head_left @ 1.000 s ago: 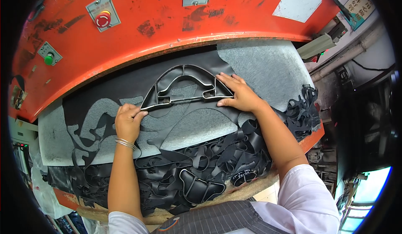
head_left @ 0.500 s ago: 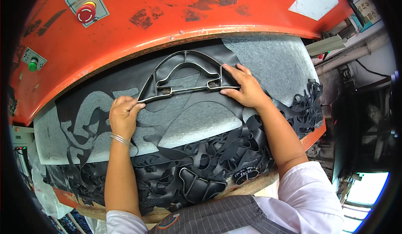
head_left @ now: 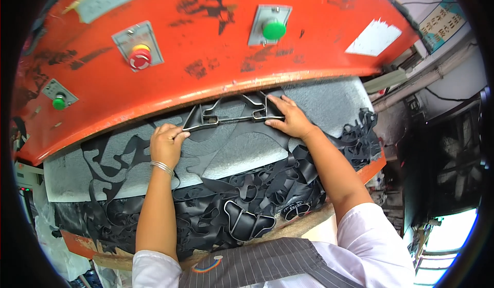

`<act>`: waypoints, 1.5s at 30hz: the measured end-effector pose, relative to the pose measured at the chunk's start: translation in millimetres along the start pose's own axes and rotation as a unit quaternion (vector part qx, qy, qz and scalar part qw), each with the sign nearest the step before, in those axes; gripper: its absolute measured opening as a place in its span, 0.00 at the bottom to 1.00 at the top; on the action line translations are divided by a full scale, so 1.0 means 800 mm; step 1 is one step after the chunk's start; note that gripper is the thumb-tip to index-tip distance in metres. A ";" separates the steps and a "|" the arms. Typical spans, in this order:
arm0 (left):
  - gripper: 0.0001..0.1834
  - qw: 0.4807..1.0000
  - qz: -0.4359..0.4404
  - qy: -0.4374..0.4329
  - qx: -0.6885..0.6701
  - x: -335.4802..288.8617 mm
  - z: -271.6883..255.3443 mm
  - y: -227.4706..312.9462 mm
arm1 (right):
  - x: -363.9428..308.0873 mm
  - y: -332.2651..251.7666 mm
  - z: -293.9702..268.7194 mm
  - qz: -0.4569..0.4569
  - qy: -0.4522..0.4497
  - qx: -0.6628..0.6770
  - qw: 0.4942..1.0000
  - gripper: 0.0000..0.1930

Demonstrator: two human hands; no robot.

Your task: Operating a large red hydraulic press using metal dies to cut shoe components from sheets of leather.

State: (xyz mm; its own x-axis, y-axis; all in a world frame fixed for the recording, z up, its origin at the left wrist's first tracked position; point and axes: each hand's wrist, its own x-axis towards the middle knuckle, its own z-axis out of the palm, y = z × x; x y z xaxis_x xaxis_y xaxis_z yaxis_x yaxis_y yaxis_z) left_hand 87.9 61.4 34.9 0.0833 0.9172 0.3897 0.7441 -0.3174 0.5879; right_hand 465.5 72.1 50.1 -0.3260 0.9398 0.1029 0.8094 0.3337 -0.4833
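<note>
My left hand (head_left: 166, 146) grips the left corner of a cutting die (head_left: 234, 119), a metal-strip frame with a curved outline and a straight cross bar. My right hand (head_left: 290, 118) holds its right end, thumb at the near edge and fingers over the far side. The die lies on a black leather-like sheet (head_left: 110, 162) with shaped cut-outs, spread over a grey cutting board (head_left: 329, 100). The orange machine's lower edge hides the die's far part. Tangled black offcuts (head_left: 206, 211) are heaped along the board's near side.
Above the board stands an orange press (head_left: 216, 46) with a red stop button (head_left: 140, 57) and green buttons (head_left: 274, 29). Near my body, a smaller metal die (head_left: 249, 221) lies among the offcuts. A dark fan (head_left: 453, 159) stands at the right.
The view has tilted up, bringing another green button into sight. Both hands and the die now sit closer to the orange edge, which covers the die's far curve.
</note>
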 end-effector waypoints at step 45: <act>0.21 0.979 0.070 -0.131 0.143 -0.140 -0.101 0.013 | -0.087 -0.136 0.199 -0.103 0.086 -0.106 0.985 0.09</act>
State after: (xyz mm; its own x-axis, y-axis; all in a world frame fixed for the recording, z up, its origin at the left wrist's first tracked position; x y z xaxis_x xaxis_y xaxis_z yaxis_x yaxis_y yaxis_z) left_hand 32.7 -63.7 54.4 0.3361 0.9119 0.2356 0.8656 -0.3977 0.3043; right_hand 321.9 -41.6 -43.0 -0.4213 0.8426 0.3354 0.8242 0.5100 -0.2460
